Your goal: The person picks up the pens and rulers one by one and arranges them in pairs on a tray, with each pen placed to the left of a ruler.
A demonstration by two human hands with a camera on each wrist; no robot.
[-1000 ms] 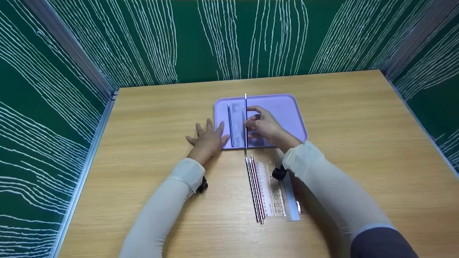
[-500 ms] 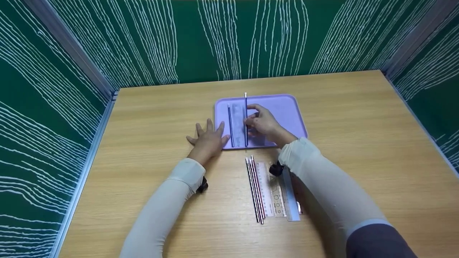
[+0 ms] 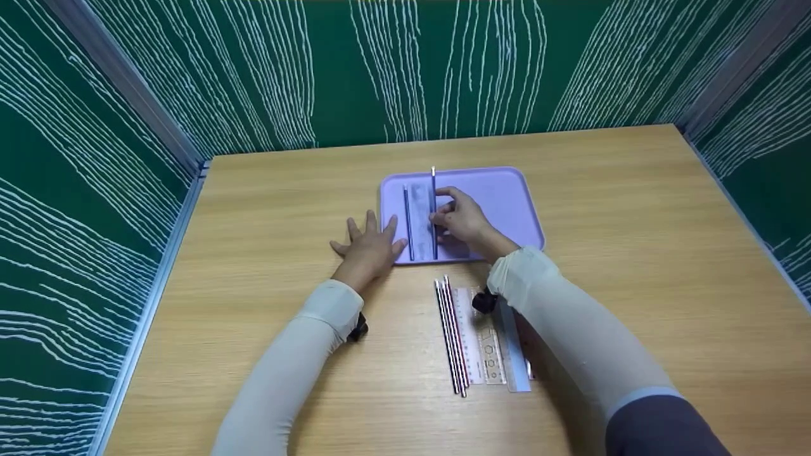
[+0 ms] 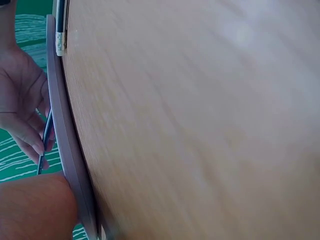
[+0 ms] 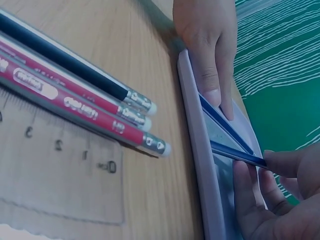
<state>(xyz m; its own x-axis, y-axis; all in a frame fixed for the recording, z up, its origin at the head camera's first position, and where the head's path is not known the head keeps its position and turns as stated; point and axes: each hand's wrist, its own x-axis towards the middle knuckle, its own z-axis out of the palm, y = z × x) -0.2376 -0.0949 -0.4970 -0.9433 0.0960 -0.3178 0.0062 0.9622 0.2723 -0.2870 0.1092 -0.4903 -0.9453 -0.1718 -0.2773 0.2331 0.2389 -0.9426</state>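
Observation:
In the head view my right hand (image 3: 466, 218) pinches a dark blue pencil (image 3: 434, 183) between thumb and fingers over the purple tray (image 3: 504, 202). The right wrist view shows this held pencil (image 5: 232, 151) low inside the tray rim; whether it touches the tray floor is unclear. A second blue pencil (image 3: 408, 221) lies along the tray's left side. Between the two is a clear ruler-like strip (image 3: 420, 221). My left hand (image 3: 369, 250) has its fingers spread across the tray's front left corner and the table, thumb on the rim.
In front of the tray lie several red and black pencils (image 3: 451, 339) with eraser ends. Beside them are a clear ruler (image 3: 467, 342), a stencil ruler (image 3: 491, 358) and a bluish ruler (image 3: 516, 354), partly hidden by the right forearm. Green walls (image 3: 342, 76) enclose the table (image 3: 285, 209).
The near end of the held pencil has come back from the tray's front edge to inside the rim, and the right forearm has shifted slightly left. My left hand stays put.

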